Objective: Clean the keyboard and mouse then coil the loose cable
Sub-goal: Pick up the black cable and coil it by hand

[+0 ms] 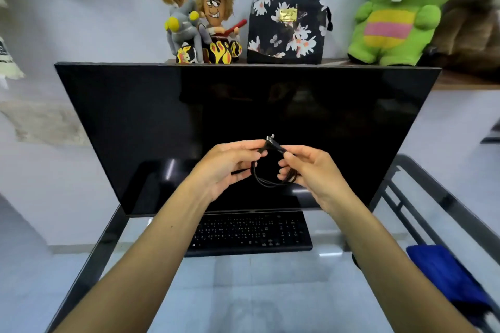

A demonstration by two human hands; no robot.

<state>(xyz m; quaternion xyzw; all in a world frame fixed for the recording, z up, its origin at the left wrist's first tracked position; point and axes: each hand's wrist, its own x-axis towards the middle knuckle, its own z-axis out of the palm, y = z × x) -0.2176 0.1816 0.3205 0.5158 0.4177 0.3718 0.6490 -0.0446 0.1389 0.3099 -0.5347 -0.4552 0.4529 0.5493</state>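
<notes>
A black cable point(267, 183), gathered into small loops, is held in the air above the keyboard point(251, 232). Its plug end points up and the loops hang down between both hands. The left hand point(230, 167) pinches one side with curled fingers, and the right hand point(311, 170) pinches the other. Both hands are equally near, and the coiling looks nearly finished.

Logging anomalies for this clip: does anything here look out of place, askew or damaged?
Nothing much. The cable is looped between the left hand and right hand; the keyboard sits square below the monitor. Only oddities: a blue cloth bunched on the table, far right, and a rough, discoloured patch on the left wall.
</notes>
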